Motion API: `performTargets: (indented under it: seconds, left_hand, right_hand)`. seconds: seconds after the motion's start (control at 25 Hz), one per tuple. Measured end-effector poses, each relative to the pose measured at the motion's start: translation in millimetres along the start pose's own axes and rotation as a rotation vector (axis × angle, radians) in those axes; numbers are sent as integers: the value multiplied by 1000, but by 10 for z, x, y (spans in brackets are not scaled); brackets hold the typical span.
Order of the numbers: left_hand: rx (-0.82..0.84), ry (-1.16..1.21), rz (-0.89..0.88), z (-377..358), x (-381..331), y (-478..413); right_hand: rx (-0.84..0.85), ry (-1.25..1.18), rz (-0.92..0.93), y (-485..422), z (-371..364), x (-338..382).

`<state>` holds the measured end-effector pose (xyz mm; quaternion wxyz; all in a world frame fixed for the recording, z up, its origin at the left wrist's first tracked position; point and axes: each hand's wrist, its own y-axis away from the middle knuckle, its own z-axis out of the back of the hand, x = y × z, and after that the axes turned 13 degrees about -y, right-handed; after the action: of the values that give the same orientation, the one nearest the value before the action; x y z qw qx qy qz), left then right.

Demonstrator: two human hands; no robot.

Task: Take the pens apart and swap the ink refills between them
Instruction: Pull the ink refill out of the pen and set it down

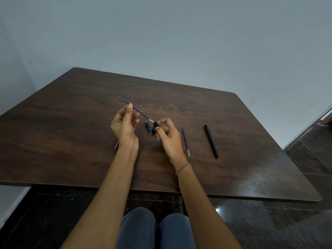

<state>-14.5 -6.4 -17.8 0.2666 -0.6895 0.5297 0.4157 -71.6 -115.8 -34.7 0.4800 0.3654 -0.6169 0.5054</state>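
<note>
Mid-frame, the left hand (125, 124) pinches a blue refill (139, 112) whose lower end meets the black pen piece (155, 126) gripped by the right hand (168, 137); a second refill (186, 141) lies just right.

No text, label, brand, number or sign can be read anywhere; the pens and refills show no legible markings.
</note>
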Motion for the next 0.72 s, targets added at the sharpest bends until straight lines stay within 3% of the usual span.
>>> performTargets:
  seconds: [0.72]
  left_hand:
    - [32, 70, 7, -30, 29, -9]
  right_hand:
    - [-123, -201, -47, -32, 52, -9]
